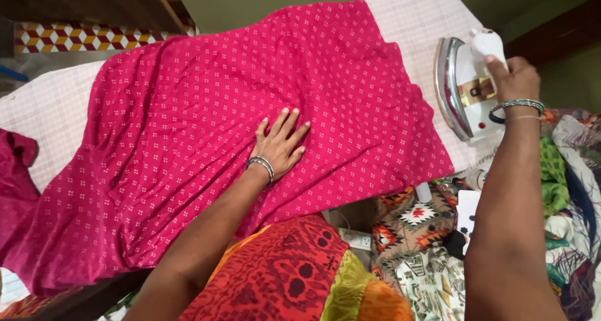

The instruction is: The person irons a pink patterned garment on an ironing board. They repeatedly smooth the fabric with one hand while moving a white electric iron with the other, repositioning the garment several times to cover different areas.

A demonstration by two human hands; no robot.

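Observation:
A large pink cloth (206, 121) with small white dots is spread over the ironing board (413, 20), which has a pale checked cover. My left hand (280, 142) lies flat on the middle of the cloth, fingers spread, with bangles at the wrist. My right hand (513, 77) grips the white handle of an electric iron (466, 86). The iron stands tipped on its side at the board's right end, its shiny soleplate facing left toward the cloth.
A heap of patterned clothes (426, 239) lies below the board at the right. A white socket strip (357, 238) sits on the floor under the board. More pink fabric (15, 171) hangs at the left edge. A tiled floor strip (81, 38) shows at the far left.

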